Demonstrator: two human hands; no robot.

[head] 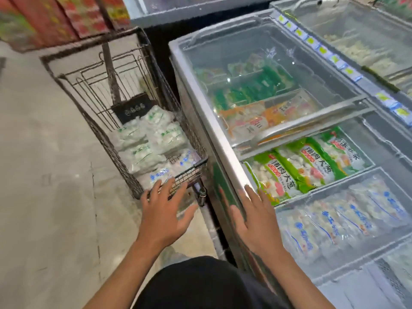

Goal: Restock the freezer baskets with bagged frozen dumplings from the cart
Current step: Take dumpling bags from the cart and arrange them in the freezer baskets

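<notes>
- Both hands are out in front, fingers spread and straight, holding nothing.
- The left hand [163,210] reaches toward the near end of the wire cart [124,112], its fingertips over the near rim; whether they touch the mesh I cannot tell.
- The right hand [254,221] hovers at the near left edge of the chest freezer [200,121], palm down, fingers over the metal rim just beside the green-edged bags. Contact with the rim is unclear.
- The cart stands on the pale floor [44,175], just left of the freezer and close against its side.
- Bagged dumplings [147,148] lie stacked in the cart bottom: clear bags of white pieces, green print on the farther ones, blue print on the nearest.
- In the freezer, the near compartment on the right holds clear bags with blue print [338,217], standing in a packed row.
- The next compartment farther on holds green-edged bags [298,168] with red labels.
- Beyond that, a sliding glass lid [267,70] covers the far half; orange packs [263,119] and green packs [249,90] show through it.
- A second freezer [356,36] runs along the far right, with small price tags [321,50] lined along its edge.
- Red and green cartons [55,16] are blurred at the far left.
</notes>
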